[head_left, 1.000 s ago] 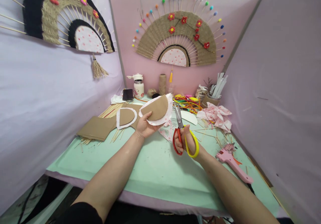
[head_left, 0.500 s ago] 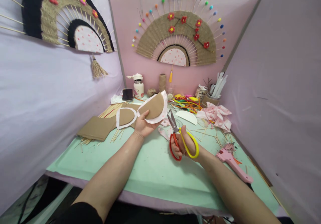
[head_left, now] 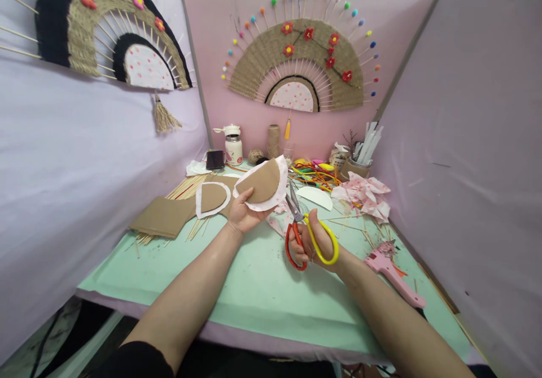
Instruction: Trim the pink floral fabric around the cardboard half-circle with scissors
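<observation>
My left hand holds up a brown cardboard half-circle backed by white dotted fabric, tilted, above the green table. My right hand grips red-and-yellow scissors; their blades point up and left, with the tips close to the fabric's right edge. A second cardboard half-circle with a white fabric border lies flat on the table just left of my left hand.
Brown card pieces lie over bamboo sticks at left. A pink glue gun rests at right, near crumpled pink fabric. Coloured cords, twine spool, white jar and a stick-filled cup line the back. Woven fans hang on the walls.
The half-circle piece tipped up and came back down a little. My right hand shifted the scissors left, bringing the blade tips closer to the fabric's edge.
</observation>
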`<state>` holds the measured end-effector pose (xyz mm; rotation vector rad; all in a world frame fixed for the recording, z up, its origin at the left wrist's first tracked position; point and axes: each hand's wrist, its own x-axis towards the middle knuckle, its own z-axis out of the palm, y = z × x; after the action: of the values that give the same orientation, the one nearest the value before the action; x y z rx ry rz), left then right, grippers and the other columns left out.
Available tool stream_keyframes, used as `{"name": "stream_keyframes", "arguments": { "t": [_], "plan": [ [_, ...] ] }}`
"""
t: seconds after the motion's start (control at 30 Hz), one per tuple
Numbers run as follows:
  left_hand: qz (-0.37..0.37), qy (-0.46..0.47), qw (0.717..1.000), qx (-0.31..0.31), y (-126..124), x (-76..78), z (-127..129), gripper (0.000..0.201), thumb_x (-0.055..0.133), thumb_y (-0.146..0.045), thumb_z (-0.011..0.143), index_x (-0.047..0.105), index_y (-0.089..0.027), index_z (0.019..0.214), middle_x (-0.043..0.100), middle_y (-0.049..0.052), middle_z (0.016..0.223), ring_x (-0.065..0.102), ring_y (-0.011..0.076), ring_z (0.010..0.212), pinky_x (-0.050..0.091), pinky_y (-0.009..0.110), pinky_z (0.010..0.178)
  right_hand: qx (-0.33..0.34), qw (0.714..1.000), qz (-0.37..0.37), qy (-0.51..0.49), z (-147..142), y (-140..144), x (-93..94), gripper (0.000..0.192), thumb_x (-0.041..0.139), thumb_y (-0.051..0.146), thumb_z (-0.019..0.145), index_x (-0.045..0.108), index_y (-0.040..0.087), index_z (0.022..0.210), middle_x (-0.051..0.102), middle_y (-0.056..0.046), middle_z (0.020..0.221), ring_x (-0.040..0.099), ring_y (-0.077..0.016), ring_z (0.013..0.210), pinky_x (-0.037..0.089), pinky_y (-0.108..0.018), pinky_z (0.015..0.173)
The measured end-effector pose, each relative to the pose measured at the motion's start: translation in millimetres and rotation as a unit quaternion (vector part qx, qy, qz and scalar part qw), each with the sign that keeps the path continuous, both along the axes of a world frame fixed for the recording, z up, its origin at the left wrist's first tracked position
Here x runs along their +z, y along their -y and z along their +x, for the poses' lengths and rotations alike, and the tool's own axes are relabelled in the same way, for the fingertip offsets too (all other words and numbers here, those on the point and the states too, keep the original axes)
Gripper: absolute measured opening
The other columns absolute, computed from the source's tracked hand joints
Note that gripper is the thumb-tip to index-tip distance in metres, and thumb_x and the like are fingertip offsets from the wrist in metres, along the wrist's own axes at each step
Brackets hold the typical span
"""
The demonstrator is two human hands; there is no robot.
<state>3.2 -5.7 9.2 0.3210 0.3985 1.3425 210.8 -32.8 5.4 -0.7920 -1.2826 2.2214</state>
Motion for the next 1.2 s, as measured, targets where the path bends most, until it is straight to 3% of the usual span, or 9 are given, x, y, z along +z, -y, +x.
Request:
{"name": "stream_keyframes", "arguments": {
  "t": [0.2,0.47,0.63,0.87,1.2],
  "plan": [
    [-0.009,0.025,0.996,0.083,-2.8,4.6,-1.4,0.052,0.041,-0.016,0.089,0.036,-0.013,0.141,0.075,0.005,0.09,0.07,0.0171,0.087,0.046,0.032,0.095,0.021,1.0,-0.007,-0.006,1.9,1.1,0.0,0.079,0.012,0.088,0.069,0.048,0.018,0.073,0.044,0.004,0.046,0.037,-0.0102,0.035,0.027,-0.024,0.042],
    [-0.001,0.033,0.998,0.056,-0.7,3.3,1.7,0.053,0.04,-0.018,0.09,0.034,-0.01,0.142,0.074,0.008,0.094,0.069,0.0187,0.091,0.045,0.034,0.098,0.064,0.997,-0.018,-0.037,3.8,1.6,-0.7,0.085,0.012,0.092,0.064,0.051,0.017,0.075,0.05,0.002,0.051,0.041,-0.011,0.037,0.033,-0.026,0.045],
    [-0.003,0.023,1.0,0.012,-0.2,-1.8,0.6,0.053,0.041,-0.021,0.09,0.035,-0.01,0.141,0.074,0.009,0.096,0.069,0.0201,0.093,0.045,0.034,0.098,0.024,0.996,0.052,-0.069,-0.6,0.4,-6.7,0.085,0.025,0.095,0.057,0.052,0.017,0.078,0.052,0.001,0.055,0.044,-0.0111,0.038,0.033,-0.026,0.045],
    [0.017,0.02,0.999,-0.022,-2.9,-8.0,-0.8,0.053,0.045,-0.022,0.088,0.038,-0.012,0.139,0.072,0.009,0.104,0.066,0.0209,0.101,0.043,0.035,0.101,-0.098,0.988,0.11,-0.042,-8.2,-1.7,-8.3,0.08,0.036,0.094,0.053,0.049,0.018,0.073,0.05,0.003,0.05,0.042,-0.0102,0.036,0.035,-0.025,0.041],
    [0.019,0.017,0.999,-0.026,-4.9,-9.8,0.7,0.053,0.046,-0.022,0.087,0.039,-0.012,0.138,0.073,0.009,0.102,0.067,0.0215,0.099,0.043,0.036,0.1,-0.145,0.979,0.138,-0.026,-7.4,-2.5,-12.1,0.075,0.039,0.091,0.059,0.051,0.018,0.072,0.047,0.003,0.049,0.041,-0.0093,0.035,0.036,-0.025,0.037]
  ]
}}
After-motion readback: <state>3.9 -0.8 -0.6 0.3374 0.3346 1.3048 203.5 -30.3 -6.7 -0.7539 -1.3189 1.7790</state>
